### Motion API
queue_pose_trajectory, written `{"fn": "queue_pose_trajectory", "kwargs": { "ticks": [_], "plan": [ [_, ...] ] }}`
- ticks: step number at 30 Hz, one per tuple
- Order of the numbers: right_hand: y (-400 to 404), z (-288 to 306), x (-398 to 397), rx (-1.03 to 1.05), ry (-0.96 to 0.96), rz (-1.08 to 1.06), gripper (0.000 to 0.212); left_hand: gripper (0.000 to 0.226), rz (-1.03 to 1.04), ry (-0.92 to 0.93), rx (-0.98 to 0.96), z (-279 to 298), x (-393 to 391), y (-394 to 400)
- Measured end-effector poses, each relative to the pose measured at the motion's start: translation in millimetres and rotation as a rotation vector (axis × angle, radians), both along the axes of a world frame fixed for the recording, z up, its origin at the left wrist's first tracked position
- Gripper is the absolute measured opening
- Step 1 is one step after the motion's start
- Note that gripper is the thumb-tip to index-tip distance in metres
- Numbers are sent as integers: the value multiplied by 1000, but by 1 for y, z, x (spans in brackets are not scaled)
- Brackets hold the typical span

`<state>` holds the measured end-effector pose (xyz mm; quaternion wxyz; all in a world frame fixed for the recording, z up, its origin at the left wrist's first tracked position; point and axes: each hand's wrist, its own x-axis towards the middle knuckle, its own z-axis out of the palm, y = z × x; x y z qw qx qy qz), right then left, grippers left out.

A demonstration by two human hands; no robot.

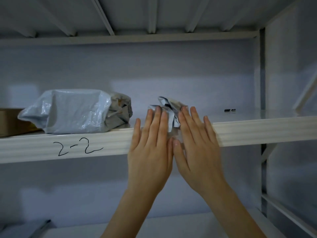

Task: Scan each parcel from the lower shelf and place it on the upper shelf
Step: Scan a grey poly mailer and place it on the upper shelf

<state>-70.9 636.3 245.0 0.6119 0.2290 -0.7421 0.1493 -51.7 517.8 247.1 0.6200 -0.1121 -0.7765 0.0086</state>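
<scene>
glossy crinkled plastic parcel [68,110], matt painted metal shelf [257,127]

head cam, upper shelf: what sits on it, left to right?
Brown cardboard box at the left edge → large grey plastic-wrapped parcel → small crumpled parcel under the fingertips of the left hand and right hand → small dark item.

white shelf [257,129] with "2-2" in black marker [78,146]; pale blue-grey plastic bag [72,110]; brown box [8,121]; small crumpled parcel [169,107], white with dark markings.
</scene>
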Motion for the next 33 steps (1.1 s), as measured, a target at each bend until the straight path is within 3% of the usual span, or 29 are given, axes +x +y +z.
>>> {"fn": "queue_pose_trajectory", "kwargs": {
  "ticks": [5, 9, 15, 19, 22, 26, 33],
  "plan": [
    [-15, -24, 15, -122, 226, 258, 46, 51, -31, 98, 63, -23, 17, -13],
    [-58, -67, 20, -34, 165, 455, 40, 45, 5, 111, 60, -72, 36, -51],
    [-148, -131, 21, 83, -339, 569, 44, 47, 337, -261, 135, -144, 65, -145],
    [-205, -171, 30, 272, -785, 567, 54, 50, 530, -606, 342, -183, 90, -206],
    [-239, -196, 35, 384, -997, 624, 52, 60, 605, -755, 483, -203, 113, -239],
    [-295, -223, 52, 462, -1235, 678, 24, 65, 673, -842, 546, -229, 146, -284],
    [-376, -245, 75, 451, -1543, 744, 58, 68, 729, -1002, 618, -255, 173, -361]
  ]
}}
